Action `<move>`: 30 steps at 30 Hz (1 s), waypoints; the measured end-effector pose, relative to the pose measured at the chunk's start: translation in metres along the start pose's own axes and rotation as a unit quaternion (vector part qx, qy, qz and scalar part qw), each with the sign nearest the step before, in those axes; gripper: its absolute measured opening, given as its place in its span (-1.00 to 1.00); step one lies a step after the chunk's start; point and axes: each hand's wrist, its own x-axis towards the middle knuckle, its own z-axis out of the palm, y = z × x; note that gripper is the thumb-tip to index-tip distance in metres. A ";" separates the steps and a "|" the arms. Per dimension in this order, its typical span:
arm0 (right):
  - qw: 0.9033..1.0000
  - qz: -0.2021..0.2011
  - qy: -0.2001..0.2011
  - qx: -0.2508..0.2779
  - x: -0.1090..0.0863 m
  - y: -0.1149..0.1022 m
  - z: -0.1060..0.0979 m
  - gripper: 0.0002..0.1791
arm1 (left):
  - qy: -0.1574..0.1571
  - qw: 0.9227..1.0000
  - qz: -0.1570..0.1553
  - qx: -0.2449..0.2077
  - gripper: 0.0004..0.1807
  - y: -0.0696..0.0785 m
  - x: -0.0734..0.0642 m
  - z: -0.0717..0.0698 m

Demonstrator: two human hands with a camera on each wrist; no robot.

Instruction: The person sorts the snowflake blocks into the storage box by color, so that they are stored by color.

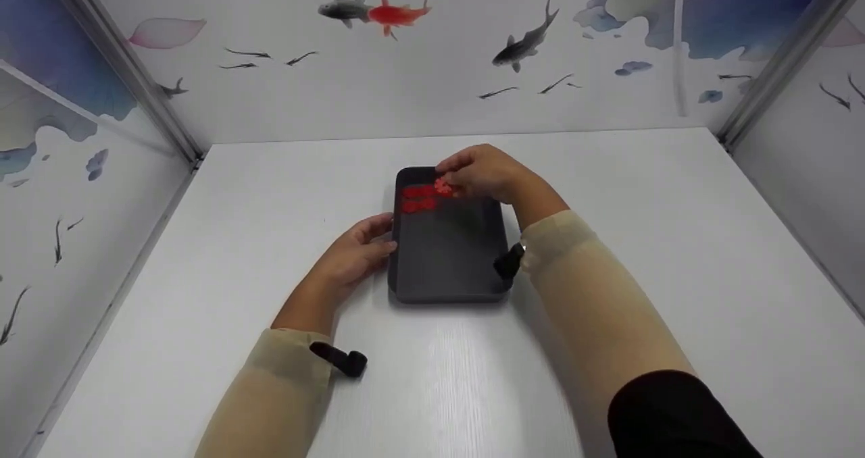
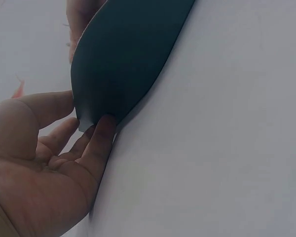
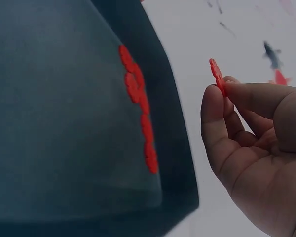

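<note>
A dark grey rectangular tray (image 1: 451,262) lies on the white table. My left hand (image 1: 357,254) holds its left side, thumb at the rim and fingers against the outer wall; the left wrist view shows these fingers (image 2: 99,140) low on that wall. My right hand (image 1: 483,173) pinches a small red flower-shaped disc (image 3: 216,76) between thumb and fingertips, above the tray's far end. Several more red discs (image 1: 419,205) lie in rows inside the tray along its far wall. Seen from the right wrist, they form a line of discs (image 3: 133,88) near the wall's foot.
The white tabletop (image 1: 270,188) extends around the tray on all sides. Behind it rises a white wall panel (image 1: 439,86) printed with fish, and side panels stand left and right. A black wrist strap (image 1: 508,262) overlaps the tray's right edge in the head view.
</note>
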 end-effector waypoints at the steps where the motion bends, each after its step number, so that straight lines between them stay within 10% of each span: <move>1: 1.000 0.002 -0.002 -0.003 0.003 0.002 0.002 -0.66 | 0.000 1.000 0.000 -0.001 -0.32 0.000 0.000 0.000; 24: 0.991 0.020 0.067 -0.114 0.023 0.027 0.018 -0.62 | 0.002 1.000 0.000 -0.002 -0.32 -0.001 0.001 0.000; 30: 0.995 -0.008 0.073 -0.069 0.018 0.022 0.013 -0.59 | 0.004 1.000 0.000 -0.005 -0.31 0.000 0.001 0.000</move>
